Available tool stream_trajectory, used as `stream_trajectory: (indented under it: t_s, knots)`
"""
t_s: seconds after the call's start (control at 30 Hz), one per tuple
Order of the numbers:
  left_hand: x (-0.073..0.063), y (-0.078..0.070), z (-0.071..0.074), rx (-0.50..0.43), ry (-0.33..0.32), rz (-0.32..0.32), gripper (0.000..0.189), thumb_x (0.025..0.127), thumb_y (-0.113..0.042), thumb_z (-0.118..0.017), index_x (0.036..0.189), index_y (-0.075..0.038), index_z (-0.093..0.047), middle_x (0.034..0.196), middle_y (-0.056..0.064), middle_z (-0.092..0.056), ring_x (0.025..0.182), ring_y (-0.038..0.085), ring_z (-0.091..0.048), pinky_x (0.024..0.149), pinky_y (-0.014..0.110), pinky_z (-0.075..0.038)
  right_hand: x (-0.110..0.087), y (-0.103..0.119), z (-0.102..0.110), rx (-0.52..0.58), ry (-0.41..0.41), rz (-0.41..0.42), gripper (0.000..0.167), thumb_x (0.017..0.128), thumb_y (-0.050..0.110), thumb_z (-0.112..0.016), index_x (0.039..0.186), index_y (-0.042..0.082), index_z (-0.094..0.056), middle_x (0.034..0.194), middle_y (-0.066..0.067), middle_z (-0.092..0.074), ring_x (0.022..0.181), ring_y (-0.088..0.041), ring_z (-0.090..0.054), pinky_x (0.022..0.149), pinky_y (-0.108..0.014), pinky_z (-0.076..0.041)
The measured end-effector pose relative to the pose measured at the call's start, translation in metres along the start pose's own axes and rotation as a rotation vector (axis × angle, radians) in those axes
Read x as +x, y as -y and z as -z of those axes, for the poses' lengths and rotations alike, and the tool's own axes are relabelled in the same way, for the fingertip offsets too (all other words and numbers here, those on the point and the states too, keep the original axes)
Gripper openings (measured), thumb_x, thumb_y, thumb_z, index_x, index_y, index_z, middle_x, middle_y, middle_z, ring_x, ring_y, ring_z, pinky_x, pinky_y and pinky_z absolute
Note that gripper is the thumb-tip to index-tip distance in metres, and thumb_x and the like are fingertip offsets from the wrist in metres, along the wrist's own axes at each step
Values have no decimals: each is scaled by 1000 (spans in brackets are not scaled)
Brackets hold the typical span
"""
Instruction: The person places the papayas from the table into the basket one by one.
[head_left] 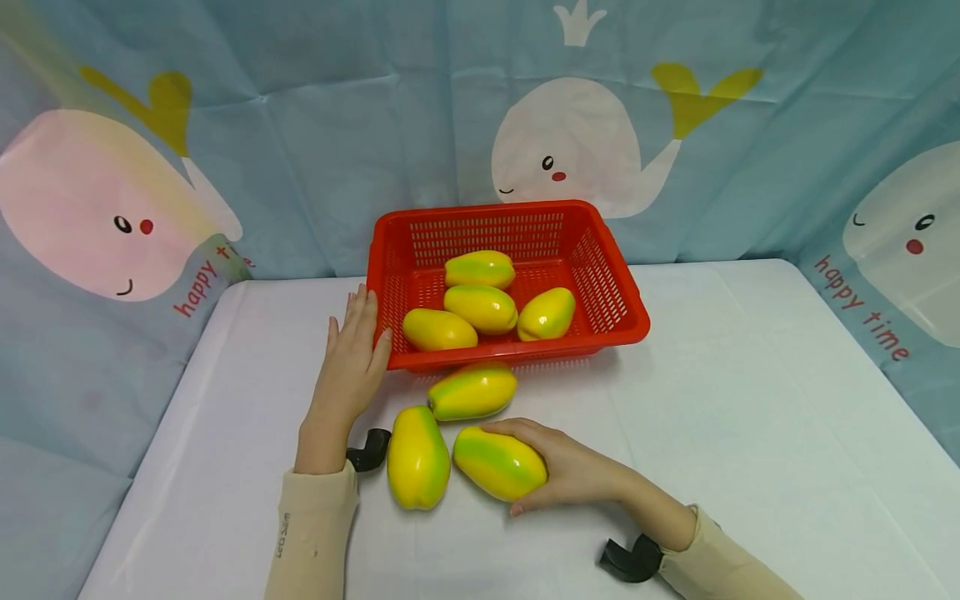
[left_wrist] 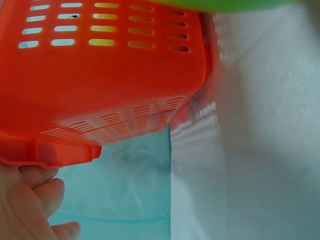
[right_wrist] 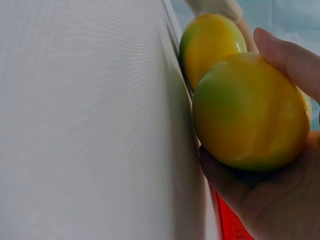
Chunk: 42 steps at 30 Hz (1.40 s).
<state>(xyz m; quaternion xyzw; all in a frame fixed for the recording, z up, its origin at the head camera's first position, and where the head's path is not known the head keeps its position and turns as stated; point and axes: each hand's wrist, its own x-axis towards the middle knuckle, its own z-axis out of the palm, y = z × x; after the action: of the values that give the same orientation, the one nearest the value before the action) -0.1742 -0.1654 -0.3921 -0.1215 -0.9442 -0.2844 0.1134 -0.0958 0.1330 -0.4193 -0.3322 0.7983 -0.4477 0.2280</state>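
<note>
My right hand (head_left: 570,467) grips a yellow-green papaya (head_left: 498,462) at its right end, thumb on the near side and fingers on the far side. The right wrist view shows the papaya (right_wrist: 250,112) between thumb and fingers, close to the tabletop. My left hand (head_left: 351,362) rests with straight fingers against the left rim of a red plastic basket (head_left: 510,357). In the left wrist view its fingers (left_wrist: 47,195) touch the rim from outside. Several papayas lie in the basket, one of them a papaya (head_left: 546,314) at the right.
Two more papayas lie on the white table (head_left: 750,400): one papaya (head_left: 474,392) just before the basket, another papaya (head_left: 418,458) between my hands. A blue curtain (head_left: 322,167) with whale prints hangs behind the basket. Black wrist mounts (head_left: 632,558) sit on both wrists.
</note>
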Motion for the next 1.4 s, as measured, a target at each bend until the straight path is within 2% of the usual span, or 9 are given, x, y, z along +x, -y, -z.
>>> stream_trajectory:
  t_s: [0.67, 0.87, 1.1, 1.4]
  knots:
    - [1, -1, 0, 3, -5, -9, 60, 99, -23, -42, 148, 4, -20, 155, 19, -14, 143, 31, -9, 111, 56, -3, -5, 7, 11, 14, -52, -35, 87, 70, 26, -84, 143, 33, -37, 140, 15, -41, 125, -13, -41, 105, -50, -32]
    - [1, 1, -1, -1, -10, -22, 59, 100, -26, -39, 148, 4, -20, 155, 19, -15, 143, 31, -9, 111, 58, -4, -7, 9, 15, -1, -73, -17, 87, 70, 25, -84, 143, 33, -37, 139, 15, -41, 124, -14, -42, 104, -49, -33]
    - [1, 1, -1, -3, -13, -20, 60, 99, -22, -42, 148, 4, -20, 155, 19, -15, 143, 30, -9, 110, 59, -5, -11, 14, 22, -3, -126, -3, 86, 69, 23, -84, 142, 30, -38, 137, 13, -44, 122, -14, -44, 103, -46, -36]
    - [1, 1, -1, -2, -12, -18, 59, 99, -23, -41, 148, 4, -20, 155, 19, -15, 143, 30, -8, 111, 57, -3, -15, 15, 31, -23, -169, 19, 87, 69, 19, -84, 142, 29, -39, 141, 10, -42, 125, -16, -42, 102, -51, -35]
